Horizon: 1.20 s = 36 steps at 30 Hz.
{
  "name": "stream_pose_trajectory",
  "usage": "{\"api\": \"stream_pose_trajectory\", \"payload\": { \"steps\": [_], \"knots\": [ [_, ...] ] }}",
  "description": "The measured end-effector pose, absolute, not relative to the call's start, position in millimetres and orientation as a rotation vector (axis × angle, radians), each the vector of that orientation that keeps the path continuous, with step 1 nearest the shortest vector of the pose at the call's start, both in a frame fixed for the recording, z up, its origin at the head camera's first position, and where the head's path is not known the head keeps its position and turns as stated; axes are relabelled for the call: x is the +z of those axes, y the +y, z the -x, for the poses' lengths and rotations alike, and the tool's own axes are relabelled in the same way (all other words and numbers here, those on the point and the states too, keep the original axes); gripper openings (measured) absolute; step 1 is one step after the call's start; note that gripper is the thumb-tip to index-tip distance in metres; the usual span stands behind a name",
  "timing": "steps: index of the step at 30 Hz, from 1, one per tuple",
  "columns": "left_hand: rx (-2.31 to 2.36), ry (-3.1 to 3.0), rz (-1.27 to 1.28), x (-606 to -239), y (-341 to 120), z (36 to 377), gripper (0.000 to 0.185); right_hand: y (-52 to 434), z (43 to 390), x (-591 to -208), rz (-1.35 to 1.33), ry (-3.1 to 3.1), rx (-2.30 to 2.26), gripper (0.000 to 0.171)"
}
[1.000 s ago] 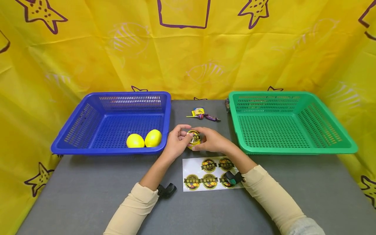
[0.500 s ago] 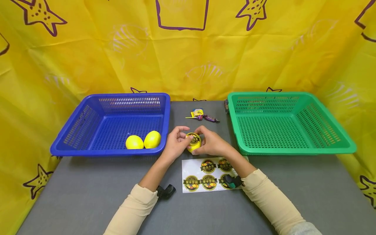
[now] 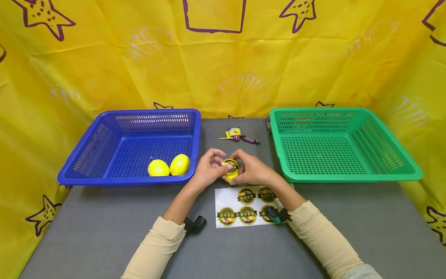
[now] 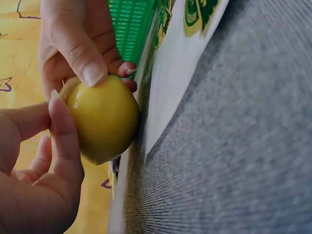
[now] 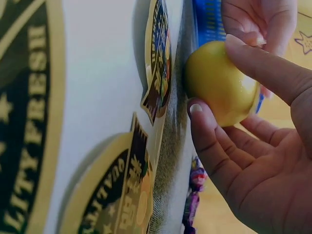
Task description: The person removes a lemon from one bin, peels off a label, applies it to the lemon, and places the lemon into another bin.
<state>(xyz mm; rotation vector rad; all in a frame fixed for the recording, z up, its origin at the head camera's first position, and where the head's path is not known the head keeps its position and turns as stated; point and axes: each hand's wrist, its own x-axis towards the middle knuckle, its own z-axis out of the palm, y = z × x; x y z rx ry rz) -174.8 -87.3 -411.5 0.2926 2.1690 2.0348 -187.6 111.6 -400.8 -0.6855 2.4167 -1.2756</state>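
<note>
A yellow lemon (image 3: pixel 230 178) with a round black-and-gold label (image 3: pixel 231 164) on its upper face is held between both hands, just behind a sticker sheet. My right hand (image 3: pixel 256 169) grips it from the right; in the right wrist view, thumb and fingers spread around the lemon (image 4: pixel 108 119). My left hand (image 3: pixel 207 169) is at its left side, thumb lying across the label and the other fingers bent. In the left wrist view, that thumb (image 4: pixel 63 131) meets the labelled side. The white sheet (image 3: pixel 226 195) carries several matching labels, partly covered by my right forearm.
A blue basket (image 3: pixel 130 180) at left holds two lemons (image 3: pixel 158 167). At right stands a green basket (image 3: pixel 352 178). Between them, wrapped sweets (image 3: pixel 250 140) and a lollipop (image 3: pixel 235 138) lie at the back. A yellow patterned cloth (image 3: pixel 216 66) hangs behind the grey table (image 3: pixel 230 254).
My left thumb has shifted slightly right and down across the label. The lemon has turned a little in my right hand. The baskets and sheet stay where they were.
</note>
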Motion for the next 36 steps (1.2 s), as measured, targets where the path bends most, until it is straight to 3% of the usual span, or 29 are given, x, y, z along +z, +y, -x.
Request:
{"api": "stream_pose_trajectory", "payload": {
  "steps": [12, 22, 32, 36],
  "knots": [
    [2.054, 2.249, -0.324, -414.1, -83.3, 173.7, 0.029, 112.3, 186.1, -401.0, 0.693, 2.422, -1.284, 0.067],
    [1.961, 2.232, -0.139, -413.5, -86.7, 174.2, 0.029, 111.0, 186.3, -400.8, 0.712, 2.42, -1.299, 0.066],
    [1.902, 1.849, -0.119, -420.3, -95.6, 175.3, 0.04, 117.1, 187.8, -403.7, 0.59, 2.136, -1.432, 0.068],
    [1.923, 1.77, -0.146, -416.9, -99.0, 174.7, 0.043, 118.2, 188.7, -402.2, 0.525, 2.06, -1.464, 0.057]
  ]
}}
